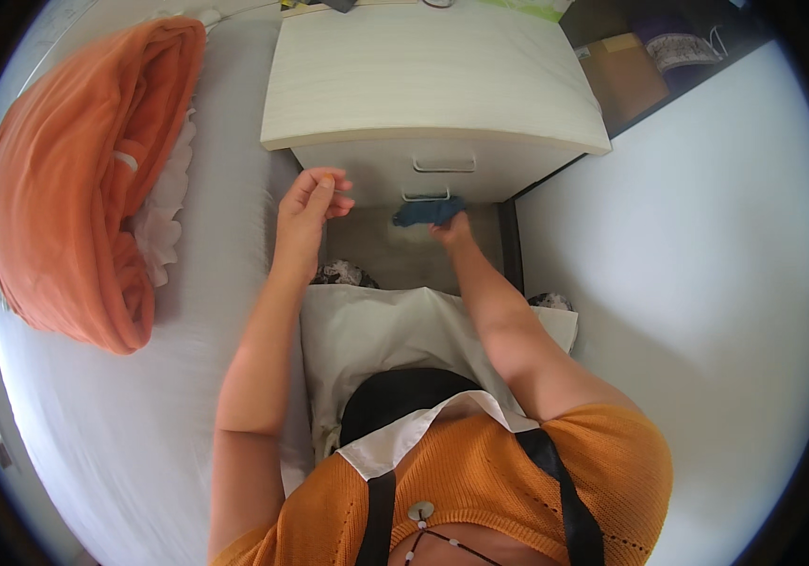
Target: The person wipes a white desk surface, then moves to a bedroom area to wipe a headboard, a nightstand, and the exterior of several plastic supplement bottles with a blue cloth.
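Note:
A crumpled blue cloth [431,211] is gripped in my right hand [451,229], low at the front of a pale drawer cabinet [433,85]. The cloth lies just under the lower drawer handle [426,197] and covers part of that drawer's front; whether it presses on the surface I cannot tell. My left hand [314,203] is raised in front of the cabinet's left side, holding nothing, its fingers loosely bent and apart. Above the cloth is the upper drawer handle [444,167]. Most of my right fingers are hidden behind the cloth.
To the left runs a bed with a grey sheet [225,189], bearing a folded orange blanket [65,189]. A white panel [687,236] closes off the right side. Behind it, a dark shelf holds a cardboard box [619,75]. A light apron [376,325] covers my lap.

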The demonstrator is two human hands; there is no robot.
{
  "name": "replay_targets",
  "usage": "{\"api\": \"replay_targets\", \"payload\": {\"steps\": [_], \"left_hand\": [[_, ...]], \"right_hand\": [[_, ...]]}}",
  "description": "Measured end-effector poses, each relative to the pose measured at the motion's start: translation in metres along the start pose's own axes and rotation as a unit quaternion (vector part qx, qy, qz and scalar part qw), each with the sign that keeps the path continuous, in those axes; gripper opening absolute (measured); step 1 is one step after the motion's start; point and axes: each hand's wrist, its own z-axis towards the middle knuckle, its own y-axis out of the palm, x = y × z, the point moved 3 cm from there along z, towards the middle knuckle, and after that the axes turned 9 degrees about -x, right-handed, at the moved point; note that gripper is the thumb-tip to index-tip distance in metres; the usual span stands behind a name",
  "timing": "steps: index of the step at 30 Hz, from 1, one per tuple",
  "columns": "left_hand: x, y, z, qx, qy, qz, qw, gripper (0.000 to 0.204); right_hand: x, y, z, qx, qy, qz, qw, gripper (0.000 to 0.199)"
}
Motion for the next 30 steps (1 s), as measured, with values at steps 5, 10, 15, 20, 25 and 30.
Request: {"api": "replay_targets", "payload": {"steps": [5, 10, 15, 20, 25, 30], "left_hand": [[-0.020, -0.009, 0.000, 0.084, -0.094, -0.012, 0.992, 0.040], [-0.022, -0.017, 0.003, 0.125, -0.053, 0.005, 0.991, 0.040], [-0.003, -0.020, 0.000, 0.150, 0.045, 0.007, 0.988, 0.033], [0.009, -0.016, -0.005, 0.194, 0.045, -0.084, 0.976, 0.029], [0.024, -0.018, -0.011, 0.197, 0.079, -0.112, 0.971, 0.027], [0.035, -0.023, -0.010, 0.210, 0.136, -0.155, 0.956, 0.023]], "right_hand": [[0.083, 0.047, 0.000, -0.139, 0.132, 0.010, 0.981, 0.026], [0.138, 0.139, -0.038, -0.145, 0.167, -0.106, 0.969, 0.026], [0.050, 0.183, -0.133, -0.263, 0.157, -0.180, 0.935, 0.031], [-0.064, 0.214, -0.237, -0.229, -0.035, -0.310, 0.922, 0.033], [-0.105, 0.272, -0.279, -0.101, -0.468, -0.627, 0.615, 0.027], [-0.032, 0.318, -0.237, -0.076, -0.611, -0.777, 0.128, 0.028]]}}
